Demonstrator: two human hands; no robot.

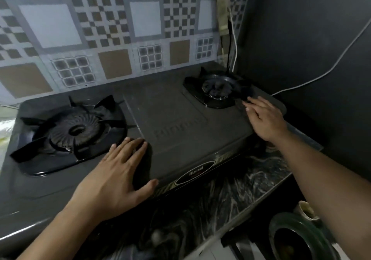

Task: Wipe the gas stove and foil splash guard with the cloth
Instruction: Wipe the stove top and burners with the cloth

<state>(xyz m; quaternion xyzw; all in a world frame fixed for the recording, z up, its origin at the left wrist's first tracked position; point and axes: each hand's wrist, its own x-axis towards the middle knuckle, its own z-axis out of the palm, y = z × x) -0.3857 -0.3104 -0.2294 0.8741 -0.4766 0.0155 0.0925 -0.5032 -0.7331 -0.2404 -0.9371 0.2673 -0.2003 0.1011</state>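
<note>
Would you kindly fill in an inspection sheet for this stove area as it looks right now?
Surface: marbled dark counter under the stove.
Job's things: gas stove with left burner and right burner; patterned splash guard stands behind it; no cloth seen.
Clutter: green bowl at lower right; pale bag at left edge.
Hands: left hand flat on the stove top, empty; right hand flat beside the right burner, empty.
Cables: white cable along the dark wall; black cable down the corner.
Surroundings: dark wall on the right.
</note>
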